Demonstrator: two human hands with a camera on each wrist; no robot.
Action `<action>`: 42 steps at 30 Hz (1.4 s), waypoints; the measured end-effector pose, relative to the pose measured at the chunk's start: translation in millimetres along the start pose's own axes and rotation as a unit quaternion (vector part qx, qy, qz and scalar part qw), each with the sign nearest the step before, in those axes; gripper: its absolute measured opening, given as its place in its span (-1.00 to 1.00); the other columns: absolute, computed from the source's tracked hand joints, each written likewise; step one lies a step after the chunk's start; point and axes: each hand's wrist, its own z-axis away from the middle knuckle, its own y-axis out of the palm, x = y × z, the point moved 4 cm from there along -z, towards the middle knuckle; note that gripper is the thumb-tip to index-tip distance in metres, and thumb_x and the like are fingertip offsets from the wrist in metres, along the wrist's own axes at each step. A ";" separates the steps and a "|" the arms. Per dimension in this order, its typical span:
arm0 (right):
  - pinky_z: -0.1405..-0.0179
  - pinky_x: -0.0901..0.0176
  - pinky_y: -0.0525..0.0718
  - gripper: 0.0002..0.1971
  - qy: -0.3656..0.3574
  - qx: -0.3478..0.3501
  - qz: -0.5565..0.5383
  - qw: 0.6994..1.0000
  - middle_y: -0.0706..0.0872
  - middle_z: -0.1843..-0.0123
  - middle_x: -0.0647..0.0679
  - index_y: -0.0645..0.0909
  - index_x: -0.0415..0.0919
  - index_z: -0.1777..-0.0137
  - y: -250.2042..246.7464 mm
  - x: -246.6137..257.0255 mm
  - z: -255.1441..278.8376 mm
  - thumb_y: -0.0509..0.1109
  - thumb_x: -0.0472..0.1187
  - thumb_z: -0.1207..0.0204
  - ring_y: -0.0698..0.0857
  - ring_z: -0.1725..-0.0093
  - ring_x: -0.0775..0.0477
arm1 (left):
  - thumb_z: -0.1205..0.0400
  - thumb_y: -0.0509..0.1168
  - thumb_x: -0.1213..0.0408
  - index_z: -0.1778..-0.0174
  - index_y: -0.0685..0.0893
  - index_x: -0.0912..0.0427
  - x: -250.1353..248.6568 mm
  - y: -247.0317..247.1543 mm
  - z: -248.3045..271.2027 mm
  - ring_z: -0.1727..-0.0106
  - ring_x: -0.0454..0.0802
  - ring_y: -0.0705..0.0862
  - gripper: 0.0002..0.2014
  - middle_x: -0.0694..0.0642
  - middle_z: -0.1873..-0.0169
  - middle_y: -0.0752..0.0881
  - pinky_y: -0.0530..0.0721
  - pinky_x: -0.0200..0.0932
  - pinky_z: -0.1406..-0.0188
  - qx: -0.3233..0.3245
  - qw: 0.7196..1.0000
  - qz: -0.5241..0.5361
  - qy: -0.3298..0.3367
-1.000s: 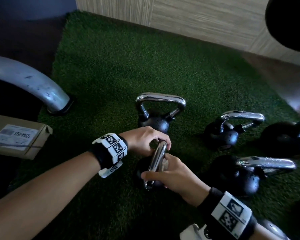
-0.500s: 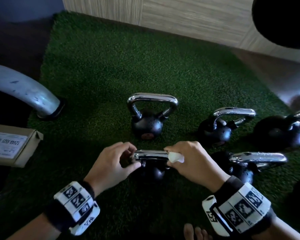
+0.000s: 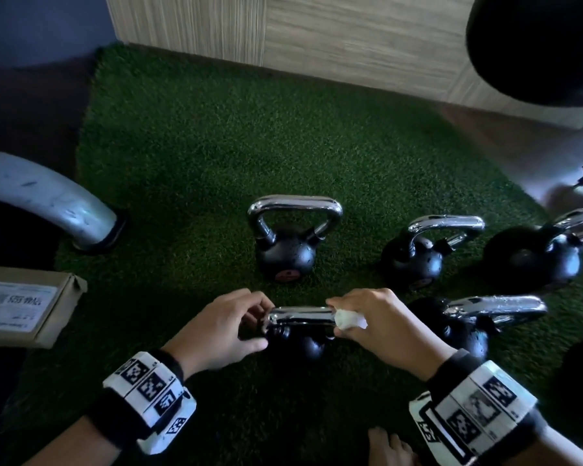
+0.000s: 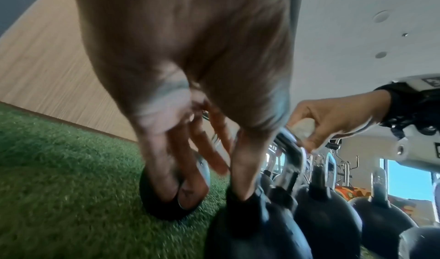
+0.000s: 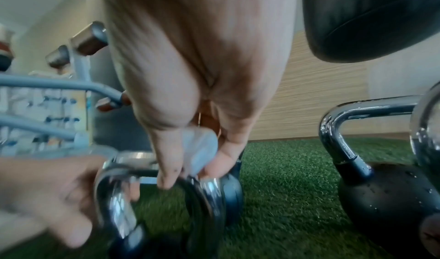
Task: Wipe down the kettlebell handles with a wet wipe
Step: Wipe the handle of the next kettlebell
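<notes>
The nearest kettlebell, black with a chrome handle (image 3: pixel 300 314), stands on the green turf with its handle lying left to right. My left hand (image 3: pixel 246 324) grips the handle's left corner, fingers over the top and thumb underneath. My right hand (image 3: pixel 367 317) pinches a white wet wipe (image 3: pixel 349 319) against the handle's right end. In the right wrist view the wipe (image 5: pixel 200 150) sits between thumb and fingers on the chrome bend (image 5: pixel 209 191). In the left wrist view the left fingers (image 4: pixel 190 170) curl down past the handle, blurred.
Several more kettlebells stand on the turf (image 3: pixel 182 146): one just behind (image 3: pixel 286 253), others to the right (image 3: pixel 414 260) (image 3: pixel 468 327) (image 3: pixel 532 260). A cardboard box (image 3: pixel 31 311) and a grey metal tube (image 3: pixel 48 196) lie left. A wood-panel wall (image 3: pixel 350 38) is behind, and bare toes (image 3: pixel 387 445) show below.
A second ago the handle pointed away from me with my hands crossed over it. It has since turned crosswise, with my left hand on its left end and the wipe at its right end.
</notes>
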 end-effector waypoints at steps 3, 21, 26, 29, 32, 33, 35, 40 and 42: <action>-0.07 0.48 0.56 -0.57 0.042 -0.006 -0.002 0.999 0.78 -0.12 0.17 0.80 0.13 -0.31 -14.4 -1.9 -7.2 0.69 -0.08 -0.43 0.73 -0.13 0.19 | -0.58 0.49 0.33 -0.17 0.63 -0.31 15.1 -19.0 -12.4 -0.10 -0.35 0.74 -0.59 -0.25 -0.06 0.74 0.77 -0.23 -0.17 0.075 0.994 0.005 -0.080; 0.22 0.48 0.56 -0.74 0.060 -0.271 -0.109 0.955 0.85 0.11 0.11 0.85 0.03 -0.07 -96.8 10.8 -130.3 0.72 -0.15 -0.39 0.78 0.11 0.12 | 0.09 0.67 -0.50 -0.29 0.69 -0.07 57.4 -13.5 -153.7 -0.29 0.11 0.75 0.03 -0.03 -0.26 0.73 0.88 0.02 0.00 -0.047 0.916 0.191 -0.349; 0.10 0.69 0.42 -0.75 0.004 -0.235 -0.054 0.971 0.76 -0.02 0.03 0.88 -0.12 -0.14 -81.6 28.8 -159.7 0.66 -0.24 -0.45 0.68 0.01 0.10 | 0.26 0.65 -0.53 -0.37 0.66 -0.09 62.0 -5.7 -162.5 -0.16 0.07 0.80 0.22 0.05 -0.26 0.77 0.90 0.02 0.01 -0.073 0.902 0.228 -0.359; 0.07 0.61 0.53 -0.83 -0.028 -0.189 -0.034 0.981 0.73 0.06 0.07 0.89 -0.18 -0.05 -69.1 39.1 -169.7 0.60 -0.33 -0.47 0.68 0.09 0.12 | 0.00 0.75 -0.33 -0.30 0.59 -0.10 54.9 -9.7 -160.6 -0.17 0.07 0.78 -0.04 0.05 -0.25 0.74 0.90 -0.01 0.09 -0.068 0.899 0.244 -0.358; 0.19 0.23 0.61 -0.84 -0.026 -0.175 0.000 0.984 0.65 0.19 0.00 0.81 -0.22 0.26 -61.0 34.3 -167.1 0.50 -0.41 -0.52 0.63 0.25 0.11 | -0.10 0.75 -0.29 -0.41 0.59 -0.05 59.3 -7.6 -163.1 -0.16 0.06 0.76 -0.03 0.06 -0.28 0.71 0.82 -0.18 0.35 -0.059 0.903 0.230 -0.358; 0.25 0.19 0.59 -0.78 -0.017 -0.184 0.005 0.983 0.62 0.24 -0.02 0.73 -0.21 0.35 -61.9 28.4 -165.6 0.47 -0.43 -0.51 0.61 0.29 0.11 | -0.09 0.74 -0.31 -0.43 0.60 -0.04 60.2 -7.6 -163.1 -0.15 0.05 0.77 -0.01 0.06 -0.28 0.71 0.80 -0.21 0.39 -0.056 0.905 0.226 -0.356; 0.24 0.14 0.64 -0.72 0.008 -0.200 -0.006 0.980 0.66 0.23 -0.05 0.69 -0.18 0.40 -65.9 16.3 -164.0 0.43 -0.46 -0.50 0.66 0.28 0.07 | -0.02 0.73 -0.37 -0.42 0.62 -0.04 62.4 -7.5 -163.1 -0.13 0.04 0.79 0.04 0.05 -0.26 0.73 0.84 -0.20 0.33 -0.052 0.906 0.223 -0.357; 0.12 0.25 0.55 -0.71 -0.027 -0.176 0.000 0.984 0.61 0.11 0.05 0.76 -0.05 0.25 -53.6 24.8 -162.9 0.43 -0.40 -0.63 0.61 0.19 0.16 | 0.10 0.71 -0.40 -0.40 0.64 -0.02 63.5 -9.1 -162.5 -0.12 0.03 0.80 0.12 0.06 -0.25 0.74 0.90 -0.06 0.20 -0.039 0.909 0.217 -0.354; 0.10 0.25 0.63 -0.81 -0.032 -0.209 -0.006 0.977 0.68 0.05 -0.01 0.84 -0.23 0.07 -53.4 18.3 -158.3 0.44 -0.47 -0.60 0.68 0.12 0.05 | 0.15 0.69 -0.46 -0.39 0.68 -0.04 64.0 -10.5 -163.1 -0.09 0.02 0.81 0.15 0.04 -0.23 0.76 0.90 -0.06 0.25 -0.033 0.914 0.205 -0.349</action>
